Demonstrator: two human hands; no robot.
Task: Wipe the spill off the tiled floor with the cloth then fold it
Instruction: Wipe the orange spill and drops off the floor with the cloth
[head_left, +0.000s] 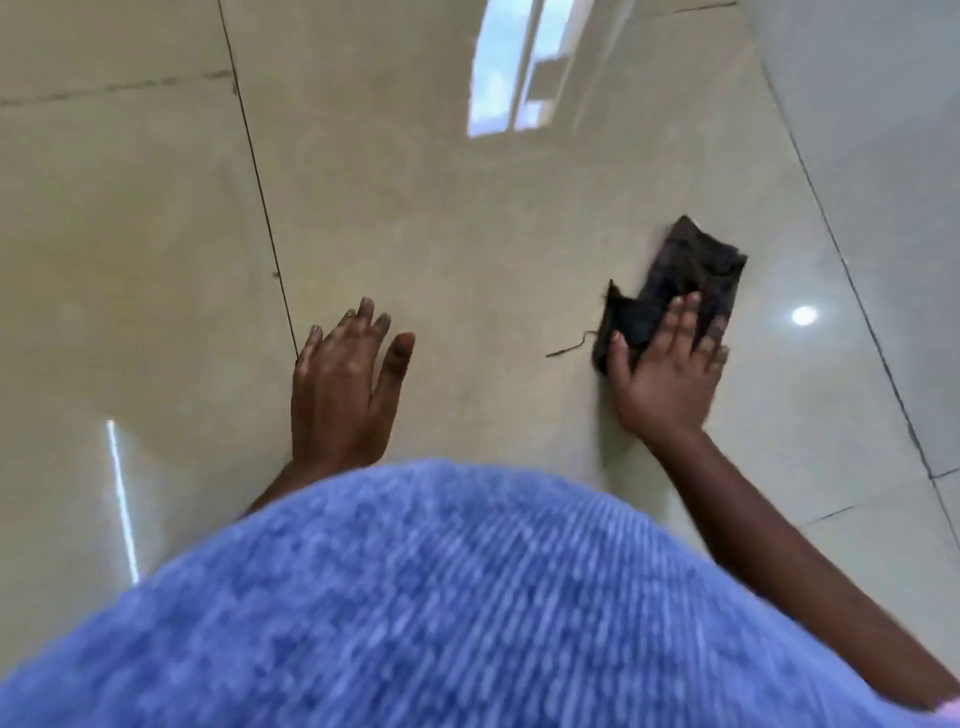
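Note:
A small dark cloth (685, 265) lies crumpled on the glossy beige tiled floor (467, 234), right of centre. A loose thread trails from its near left corner. My right hand (665, 369) presses flat on the near half of the cloth, fingers spread over it. My left hand (343, 384) rests flat on the bare tile to the left, fingers apart, holding nothing. No spill stands out on the shiny tile; the picture is blurred.
A blue ribbed garment (415, 597) on my body fills the lower part of the view. Dark grout lines (260, 192) cross the floor at left and right. A window reflection (509, 67) and a lamp reflection (803, 315) shine on the tiles.

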